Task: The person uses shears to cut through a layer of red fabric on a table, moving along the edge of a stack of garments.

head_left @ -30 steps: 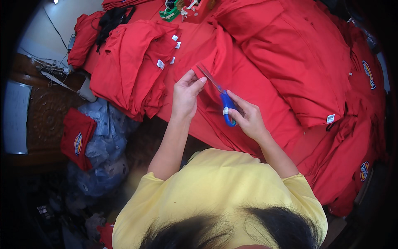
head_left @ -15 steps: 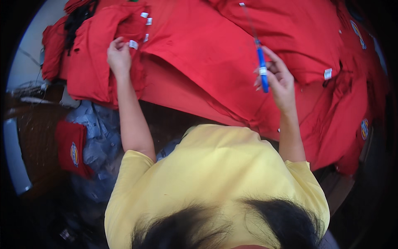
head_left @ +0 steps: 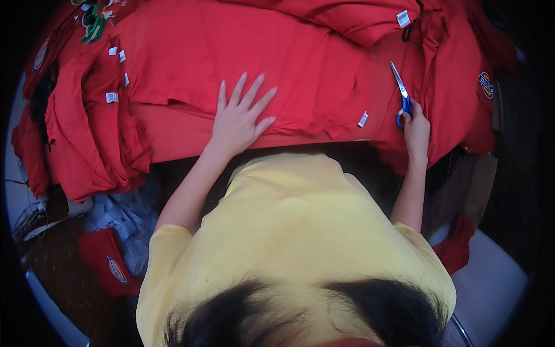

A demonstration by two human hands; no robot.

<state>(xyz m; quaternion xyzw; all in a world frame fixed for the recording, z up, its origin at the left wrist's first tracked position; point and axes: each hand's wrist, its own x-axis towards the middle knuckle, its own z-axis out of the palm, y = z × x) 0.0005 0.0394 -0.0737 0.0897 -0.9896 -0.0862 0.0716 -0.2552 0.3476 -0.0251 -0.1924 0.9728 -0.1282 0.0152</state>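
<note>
Left hand (head_left: 238,122) laid flat, fingers (head_left: 254,95) spread wide, pressed on flat red fabric garment (head_left: 243,63) spread across worktop. Nothing gripped by left hand. Blue-handled metal scissors (head_left: 402,95) held in right hand (head_left: 416,130), fingers closed round handle loops, blades shut and pointed away from body. Scissors rested on red cloth well right of left hand. Heap of folded red garments with white tags (head_left: 87,127) seen at left.

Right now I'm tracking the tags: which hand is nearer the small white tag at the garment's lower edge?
Right. The right hand, holding scissors, sits just beside the white tag; the left hand lies flat farther away.
</note>
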